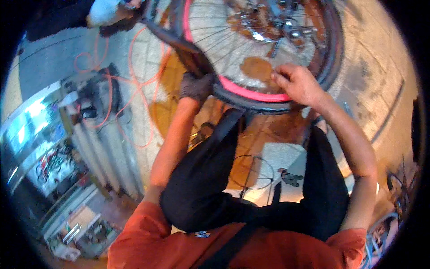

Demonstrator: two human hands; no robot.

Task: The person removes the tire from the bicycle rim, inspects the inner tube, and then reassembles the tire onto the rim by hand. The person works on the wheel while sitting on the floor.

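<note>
A bicycle wheel (277, 106) with a black tyre, thin spokes and a bright pink band (244, 88) around its rim is in front of my knees. At its left side my left hand (197, 85), in a dark glove, is closed around a loose black length of tyre or tube (177, 41) that stands away from the rim. My bare right hand (298, 83) lies across the near right part of the rim. Its thumb and forefinger are pressed together just inside the pink band; what they pinch, if anything, is hidden. Shiny metal hub parts (293, 31) show at the wheel's middle.
An orange air hose (134, 80) lies looped over the paving at left. Beyond it are a glass-fronted case (40, 121) and shelves with small parts. Between my legs is a pale board (282, 157). Another person's pale-clad part (105, 12) shows at the upper left.
</note>
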